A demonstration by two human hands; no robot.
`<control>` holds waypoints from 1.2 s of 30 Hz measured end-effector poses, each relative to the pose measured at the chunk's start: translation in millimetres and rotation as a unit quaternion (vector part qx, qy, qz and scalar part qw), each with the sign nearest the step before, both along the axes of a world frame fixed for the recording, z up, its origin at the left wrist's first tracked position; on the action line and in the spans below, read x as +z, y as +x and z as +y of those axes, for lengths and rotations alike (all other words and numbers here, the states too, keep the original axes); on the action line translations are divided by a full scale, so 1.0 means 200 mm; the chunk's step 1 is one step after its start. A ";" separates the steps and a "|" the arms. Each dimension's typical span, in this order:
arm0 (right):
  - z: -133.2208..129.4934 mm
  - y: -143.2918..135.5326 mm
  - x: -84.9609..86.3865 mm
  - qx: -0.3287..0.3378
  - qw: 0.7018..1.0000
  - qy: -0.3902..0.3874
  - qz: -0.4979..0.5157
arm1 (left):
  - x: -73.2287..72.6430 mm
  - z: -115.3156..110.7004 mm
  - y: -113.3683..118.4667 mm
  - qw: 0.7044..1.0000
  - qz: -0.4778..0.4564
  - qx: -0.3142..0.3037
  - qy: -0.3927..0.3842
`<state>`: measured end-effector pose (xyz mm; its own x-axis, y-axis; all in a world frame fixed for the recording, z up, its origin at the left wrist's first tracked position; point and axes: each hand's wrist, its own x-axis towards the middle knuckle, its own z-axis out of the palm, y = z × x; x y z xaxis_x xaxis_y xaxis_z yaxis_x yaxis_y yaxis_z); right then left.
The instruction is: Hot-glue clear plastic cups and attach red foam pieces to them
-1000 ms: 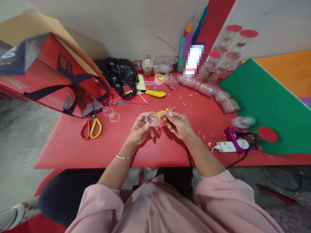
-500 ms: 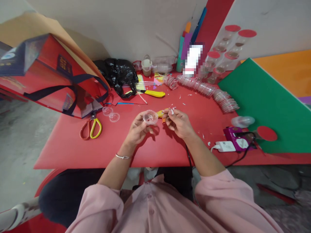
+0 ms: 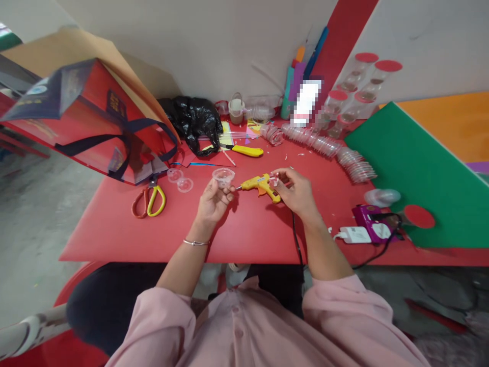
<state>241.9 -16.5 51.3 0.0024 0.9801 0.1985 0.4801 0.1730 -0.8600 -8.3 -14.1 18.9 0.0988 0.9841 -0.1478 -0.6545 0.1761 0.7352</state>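
One clear cup pinched in left grip, pale scrap in right grip, one glue gun between

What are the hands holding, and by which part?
Left hand holds a clear cup by its lower side; right hand pinches a small scrap, exact spot unclear.

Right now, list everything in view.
Table: one, red, middle.
Glue gun: one, yellow, centre.
Cup: one, clear, near glue gun.
Scissors: one, red and yellow handles, left.
Domes: two, clear, beside scissors.
Cutter: one, yellow, beyond glue gun.
Carrier bag: one, mostly red, left.
Plastic bag: one, black, back.
Stacked cups: many, clear, back right.
Red-lidded containers: several, clear, right.
Board: one, green, right.
Box: one, purple, right.
Adapter: one, white, beside box.
Left fingers: one set, holding cup.
Right fingers: one set, by glue gun.
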 end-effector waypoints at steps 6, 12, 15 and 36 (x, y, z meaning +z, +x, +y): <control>-0.01 0.00 -0.01 0.012 0.973 -0.060 -0.225 | 0.01 0.01 -0.02 1.000 0.011 0.009 0.019; -0.02 -0.01 -0.04 0.013 0.934 -0.093 -0.344 | 0.02 -0.02 -0.02 0.997 0.025 -0.072 0.006; -0.01 -0.03 -0.08 0.013 0.925 -0.097 -0.367 | 0.02 -0.03 -0.02 0.994 0.040 -0.104 0.019; 0.06 0.11 -0.08 0.033 0.950 -0.189 -0.247 | 0.07 0.00 -0.11 0.998 -0.050 0.019 0.024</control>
<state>263.4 -3.7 34.7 -0.0632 0.9763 -0.2068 0.8404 -0.0597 -0.5386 -31.3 -14.9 32.6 0.0724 0.9932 -0.0913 -0.7307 0.1151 0.6729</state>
